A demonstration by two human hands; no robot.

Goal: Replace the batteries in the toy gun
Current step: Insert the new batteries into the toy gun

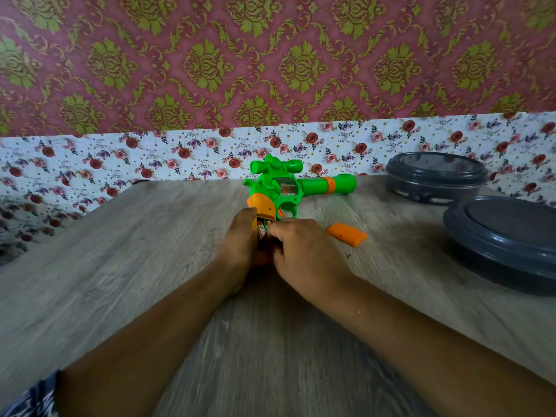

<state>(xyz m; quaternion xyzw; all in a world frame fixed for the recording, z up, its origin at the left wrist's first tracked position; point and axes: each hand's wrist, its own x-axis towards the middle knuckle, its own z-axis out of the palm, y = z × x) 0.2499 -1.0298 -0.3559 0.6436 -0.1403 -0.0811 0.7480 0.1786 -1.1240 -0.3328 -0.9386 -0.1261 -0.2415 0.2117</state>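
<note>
Left hand [240,236] wrapped around toy gun [279,188] grip; right hand [301,251] pinching inside open compartment, contents blurred.

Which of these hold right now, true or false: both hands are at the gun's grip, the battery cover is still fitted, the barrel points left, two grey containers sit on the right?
1. Both hands are at the grip of the toy gun: true; the left hand and right hand meet there.
2. The orange battery cover is fitted on the gun: false; it lies on the table, to the right of the hands.
3. The barrel points left: false; it points right.
4. Two grey containers sit on the right: true.
</note>
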